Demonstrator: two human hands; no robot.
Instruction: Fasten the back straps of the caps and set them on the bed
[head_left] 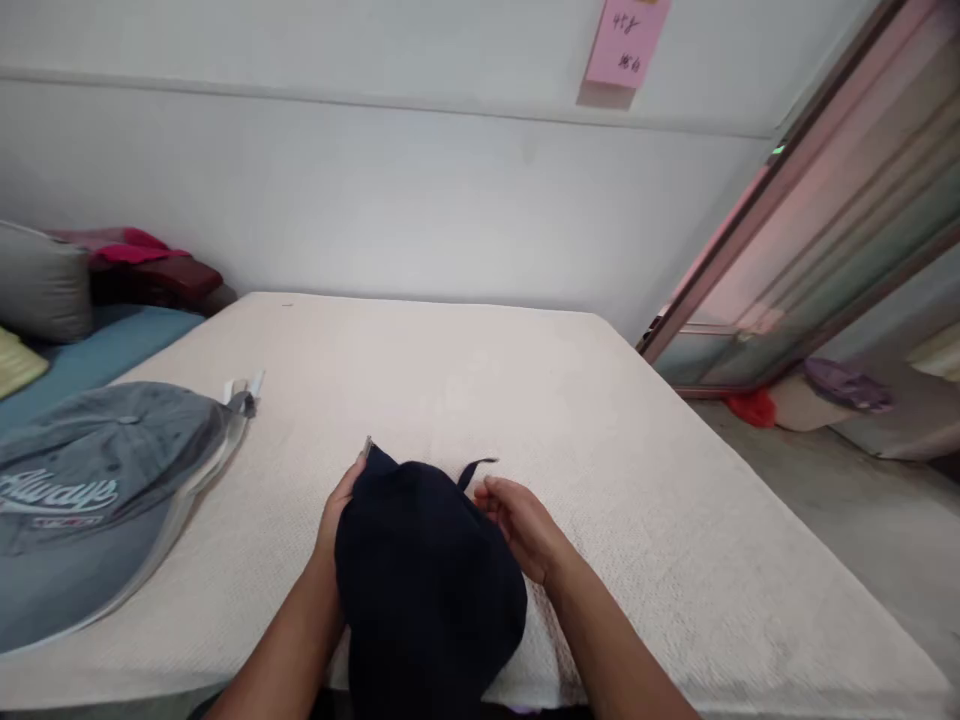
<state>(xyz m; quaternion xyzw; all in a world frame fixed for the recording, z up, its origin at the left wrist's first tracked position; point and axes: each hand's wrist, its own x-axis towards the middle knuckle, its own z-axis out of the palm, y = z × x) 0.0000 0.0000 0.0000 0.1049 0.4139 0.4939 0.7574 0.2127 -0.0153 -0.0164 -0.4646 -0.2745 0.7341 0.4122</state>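
Note:
A dark navy cap [431, 570] is held up over the front edge of the table, its crown bulging to the right. My left hand [337, 505] is closed on the cap's left side, with a small metal clasp [367, 447] poking out above the fingers. From the cap's upper right edge a thin dark strap [472, 470] sticks out, its tip loose. Just below that strap, my right hand [521, 520] has its fingers curled in against the cap's edge. The fingertips' hold there is partly hidden.
A grey cap [112, 480] with white lettering, edged by what looks like clear plastic, lies on the table's left. The pale cloth-covered table [675, 560] meets a white wall bearing a pink note [627, 42]. Cushions [45, 285] are at far left, a glass sliding door [817, 230] at right.

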